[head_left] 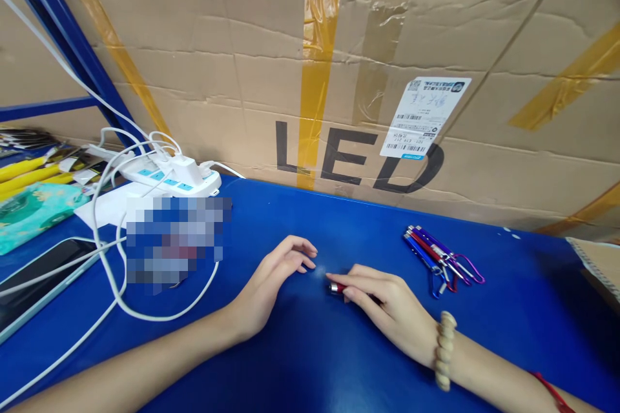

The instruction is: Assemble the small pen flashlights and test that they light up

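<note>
My right hand (382, 300) lies on the blue table (310, 348) with its fingers closed around a small red pen-shaped torch (336, 288), whose silver tip pokes out to the left. My left hand (276, 277) rests just left of it, fingers loosely curled and apart, holding nothing, its fingertips a short gap from the torch's tip. A beaded bracelet sits on my right wrist.
A small pile of similar red, blue and purple keychain torches (438, 255) lies to the right of my hands. A white power strip (172, 175) with white cables, a phone (33, 284) and yellow items sit at left. A large taped cardboard box (339, 77) stands behind.
</note>
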The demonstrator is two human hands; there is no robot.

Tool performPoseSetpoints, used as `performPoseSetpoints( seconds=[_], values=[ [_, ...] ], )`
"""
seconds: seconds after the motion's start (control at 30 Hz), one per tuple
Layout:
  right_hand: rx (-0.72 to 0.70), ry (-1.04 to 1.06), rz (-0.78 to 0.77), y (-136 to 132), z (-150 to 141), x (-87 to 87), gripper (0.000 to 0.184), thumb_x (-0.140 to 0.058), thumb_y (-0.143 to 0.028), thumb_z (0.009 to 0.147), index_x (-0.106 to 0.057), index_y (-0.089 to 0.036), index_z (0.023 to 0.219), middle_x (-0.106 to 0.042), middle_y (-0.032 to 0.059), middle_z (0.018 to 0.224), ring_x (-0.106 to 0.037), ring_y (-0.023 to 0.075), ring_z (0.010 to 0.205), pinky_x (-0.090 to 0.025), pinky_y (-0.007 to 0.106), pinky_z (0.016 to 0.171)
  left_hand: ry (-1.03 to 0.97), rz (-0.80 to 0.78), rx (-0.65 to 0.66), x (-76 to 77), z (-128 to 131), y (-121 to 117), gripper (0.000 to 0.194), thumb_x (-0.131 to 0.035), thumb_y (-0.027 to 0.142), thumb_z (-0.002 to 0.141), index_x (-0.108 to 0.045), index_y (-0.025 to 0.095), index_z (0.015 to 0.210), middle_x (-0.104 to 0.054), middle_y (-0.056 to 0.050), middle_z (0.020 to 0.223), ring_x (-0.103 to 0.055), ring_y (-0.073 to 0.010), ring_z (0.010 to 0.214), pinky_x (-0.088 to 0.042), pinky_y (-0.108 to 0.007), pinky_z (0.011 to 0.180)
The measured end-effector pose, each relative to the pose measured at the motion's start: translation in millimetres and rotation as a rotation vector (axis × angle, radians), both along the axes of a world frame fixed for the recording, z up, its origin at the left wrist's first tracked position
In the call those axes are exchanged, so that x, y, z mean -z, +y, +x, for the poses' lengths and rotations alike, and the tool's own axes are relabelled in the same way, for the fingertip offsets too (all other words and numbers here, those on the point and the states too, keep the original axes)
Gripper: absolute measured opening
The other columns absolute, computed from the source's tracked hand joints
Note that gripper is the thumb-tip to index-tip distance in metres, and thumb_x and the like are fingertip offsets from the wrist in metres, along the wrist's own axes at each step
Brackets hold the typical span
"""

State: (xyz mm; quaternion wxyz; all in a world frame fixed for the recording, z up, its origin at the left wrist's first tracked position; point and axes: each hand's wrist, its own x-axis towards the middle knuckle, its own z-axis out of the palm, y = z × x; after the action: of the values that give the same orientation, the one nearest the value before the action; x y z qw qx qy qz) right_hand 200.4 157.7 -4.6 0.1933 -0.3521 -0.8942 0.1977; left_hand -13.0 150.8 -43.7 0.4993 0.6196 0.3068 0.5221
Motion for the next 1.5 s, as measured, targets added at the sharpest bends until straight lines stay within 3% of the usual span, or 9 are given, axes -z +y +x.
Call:
performPoseSetpoints(
  seconds=[0.13, 0.23, 0.43, 0.67, 0.83, 0.93, 1.1, 1.23, 1.5],
  values=[
    [0.073, -0.082, 0.128, -1, -1, -3.0, 0.030, -0.038, -0.031, 0.094, -0.062, -0.024, 0.111, -0.064, 0.0014, 0.091, -0.062, 0.0097, 0.079, -0.046, 0.019, 0.070, 0.005, 0.001, -0.006, -1.1, 0, 0, 0.025, -0.040, 0.035, 0.091, -0.053, 0.016, 0.101, -0.053, -0.008, 0.104, -0.052, -0.0263, 0.095, -0.038, -0.032, 0.082],
    [0.126, -0.198, 0.344, 5, 1, -0.1, 0.030, -0.036, -0.029, 0.095, -0.060, -0.023, 0.111, -0.063, 0.0024, 0.091, -0.061, 0.0117, 0.079, -0.046, 0.022, 0.069, 0.024, -0.003, -0.017, -0.9, 0, 0, 0.027, -0.040, 0.037, 0.091, -0.053, 0.016, 0.101, -0.054, -0.008, 0.103, -0.052, -0.0269, 0.095, -0.038, -0.032, 0.081],
    [0.371, -0.652, 0.722, 17, 8, 3.9, 0.034, -0.037, -0.017, 0.091, -0.052, -0.015, 0.122, -0.061, 0.0103, 0.097, -0.058, 0.0211, 0.084, -0.047, 0.031, 0.065, 0.054, -0.025, -0.017, 5.4, -3, 5, 0.032, -0.041, 0.044, 0.090, -0.055, 0.016, 0.099, -0.054, -0.010, 0.103, -0.051, -0.0289, 0.095, -0.038, -0.033, 0.081],
    [0.636, -0.927, 0.549, 13, 11, -29.2, 0.050, -0.042, -0.002, 0.082, -0.046, -0.015, 0.130, -0.061, 0.0135, 0.103, -0.060, 0.0233, 0.092, -0.051, 0.032, 0.071, 0.007, 0.011, -0.047, 0.9, 2, 0, 0.026, -0.037, 0.036, 0.093, -0.054, 0.018, 0.099, -0.054, -0.008, 0.102, -0.052, -0.0277, 0.094, -0.037, -0.033, 0.080],
    [0.806, -0.954, 0.434, 20, 23, -41.5, 0.061, -0.056, -0.020, 0.079, -0.037, -0.013, 0.136, -0.045, 0.0212, 0.130, -0.050, 0.0343, 0.112, -0.053, 0.037, 0.065, -0.019, -0.025, -0.080, -7.5, 6, -6, 0.028, -0.044, 0.043, 0.089, -0.055, 0.018, 0.094, -0.055, -0.009, 0.100, -0.053, -0.0290, 0.092, -0.039, -0.034, 0.080],
    [0.884, -0.962, 0.305, 25, 32, -48.7, 0.063, -0.056, -0.031, 0.080, -0.038, -0.006, 0.135, -0.049, 0.0276, 0.122, -0.056, 0.0371, 0.103, -0.051, 0.041, 0.064, -0.013, -0.033, -0.098, -8.9, 6, -6, 0.032, -0.046, 0.048, 0.087, -0.056, 0.018, 0.093, -0.055, -0.009, 0.100, -0.053, -0.0293, 0.091, -0.040, -0.033, 0.079],
    [0.812, -0.976, 0.215, 28, 36, -61.3, 0.050, -0.051, -0.033, 0.086, -0.050, 0.000, 0.123, -0.066, 0.0224, 0.091, -0.065, 0.0293, 0.087, -0.049, 0.037, 0.070, 0.033, 0.006, -0.092, -7.7, 6, -5, 0.034, -0.039, 0.047, 0.090, -0.055, 0.018, 0.096, -0.055, -0.008, 0.100, -0.052, -0.0281, 0.092, -0.038, -0.032, 0.078],
    [0.725, -0.982, 0.238, 23, 27, -63.2, 0.036, -0.050, -0.031, 0.087, -0.060, -0.004, 0.108, -0.065, 0.0200, 0.094, -0.064, 0.0282, 0.089, -0.048, 0.034, 0.071, 0.042, 0.046, -0.087, -6.4, 6, -5, 0.032, -0.036, 0.044, 0.093, -0.054, 0.018, 0.097, -0.055, -0.008, 0.100, -0.052, -0.0276, 0.091, -0.038, -0.032, 0.077],
    [0.321, -0.767, 0.337, 20, 18, -48.7, 0.042, -0.051, -0.025, 0.086, -0.049, -0.015, 0.127, -0.053, 0.0115, 0.122, -0.052, 0.0254, 0.108, -0.044, 0.040, 0.088, 0.145, 0.084, -0.122, -9.2, 6, -11, 0.019, -0.043, 0.035, 0.091, -0.055, 0.021, 0.098, -0.055, -0.005, 0.099, -0.050, -0.0260, 0.094, -0.037, -0.031, 0.081]
  ],
)
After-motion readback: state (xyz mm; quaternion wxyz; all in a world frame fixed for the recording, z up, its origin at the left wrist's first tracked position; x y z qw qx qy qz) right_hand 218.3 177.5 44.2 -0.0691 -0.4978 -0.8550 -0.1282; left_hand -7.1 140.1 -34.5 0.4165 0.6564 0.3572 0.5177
